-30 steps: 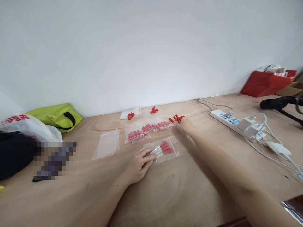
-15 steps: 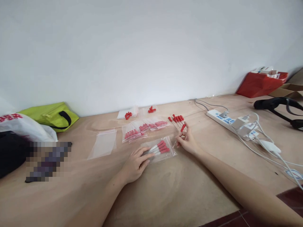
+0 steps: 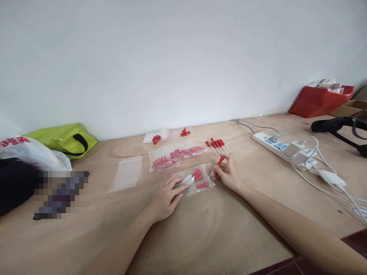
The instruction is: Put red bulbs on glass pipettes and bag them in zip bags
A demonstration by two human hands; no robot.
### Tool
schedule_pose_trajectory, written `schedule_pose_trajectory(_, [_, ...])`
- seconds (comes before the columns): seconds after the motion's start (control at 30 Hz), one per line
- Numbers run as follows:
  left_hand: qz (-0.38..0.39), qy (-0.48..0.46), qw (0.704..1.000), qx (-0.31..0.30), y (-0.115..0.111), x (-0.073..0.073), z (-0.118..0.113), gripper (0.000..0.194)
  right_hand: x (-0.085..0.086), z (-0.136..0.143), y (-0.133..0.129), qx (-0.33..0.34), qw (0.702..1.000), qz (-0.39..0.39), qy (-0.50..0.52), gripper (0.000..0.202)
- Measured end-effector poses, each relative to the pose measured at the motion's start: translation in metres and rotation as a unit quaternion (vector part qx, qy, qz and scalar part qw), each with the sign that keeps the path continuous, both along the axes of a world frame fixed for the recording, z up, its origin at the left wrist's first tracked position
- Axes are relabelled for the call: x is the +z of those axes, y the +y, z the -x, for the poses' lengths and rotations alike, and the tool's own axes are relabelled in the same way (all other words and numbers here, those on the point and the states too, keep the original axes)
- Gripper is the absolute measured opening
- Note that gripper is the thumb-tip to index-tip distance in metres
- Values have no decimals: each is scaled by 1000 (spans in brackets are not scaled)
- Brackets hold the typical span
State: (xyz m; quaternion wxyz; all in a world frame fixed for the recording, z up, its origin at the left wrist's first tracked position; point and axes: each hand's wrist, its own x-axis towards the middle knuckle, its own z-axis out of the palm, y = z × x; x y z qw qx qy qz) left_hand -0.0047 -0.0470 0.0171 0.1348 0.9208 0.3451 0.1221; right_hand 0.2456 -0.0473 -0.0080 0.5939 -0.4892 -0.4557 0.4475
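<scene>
My left hand point(image 3: 169, 196) rests on the closed end of a clear zip bag point(image 3: 191, 190), its fingers holding the bag against the table. Inside the bag lie several droppers point(image 3: 197, 175) with red rubber bulbs; one bulb sits apart from the others, nearer me. Between the thumb and fingers of my right hand point(image 3: 228, 175) is a dropper point(image 3: 220, 160), red bulb up and glass tip slanting down at the bag's mouth. Just behind this hand, several loose droppers point(image 3: 218, 143) lie side by side on the table.
Several filled zip bags point(image 3: 164, 158) overlap farther back. Flat bags point(image 3: 126, 173) lie left. Near the wall are loose red bulbs point(image 3: 156, 139) on plastic. A power strip point(image 3: 268, 142) with chargers and cables stands right; a green pouch point(image 3: 69, 139) and white bag point(image 3: 34, 154) sit left.
My right hand has brought its dropper slightly down and left, closer to the bag's mouth. One bulb in the bag has separated from the rest. The left hand stays on the bag.
</scene>
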Motion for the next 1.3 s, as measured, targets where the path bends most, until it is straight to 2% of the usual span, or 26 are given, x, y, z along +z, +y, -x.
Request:
schedule_pose_trajectory(0.17, [-1, -3, 1000, 4, -1, 2, -1, 36, -1, 1, -2, -15, 998, 30, 52, 53])
schedule_pose_trajectory(0.27, [2, 4, 1000, 2, -1, 2, -1, 37, -4, 1, -3, 28, 998, 62, 3, 43])
schedule_pose_trajectory(0.43, [4, 7, 1000, 2, 0, 1, 0, 37, -7, 0, -6, 104, 986, 42, -122, 32])
schedule_pose_trajectory(0.67, [3, 15, 1000, 3, 0, 2, -1, 37, -7, -1, -1, 151, 973, 55, -168, 30])
schedule_pose_trajectory(0.9, [-1, 7, 1000, 0, 1, 0, 0, 38, 8, -3, -7, 228, 960, 80, -145, 35])
schedule_pose_trajectory(0.97, [-2, 5, 1000, -2, 1, 1, 1, 38, 11, -3, -7, 206, 965, 92, -131, 35])
schedule_pose_trajectory(1.07, [-1, 0, 1000, -9, 0, 2, 0, 38, 13, 1, -3, 99, 979, 132, -120, 43])
schedule_pose_trajectory(1.13, [1, -3, 1000, -17, 0, 3, 0, 38, 14, 3, 0, 54, 977, 171, -116, 52])
schedule_pose_trajectory(1.2, [3, -2, 1000, -29, 1, 3, 0, 37, 13, 4, 4, 68, 973, 194, -106, 54])
schedule_pose_trajectory(1.3, [3, 4, 999, -39, 2, 1, 1, 36, 11, 2, 8, 133, 969, 191, -83, 44])
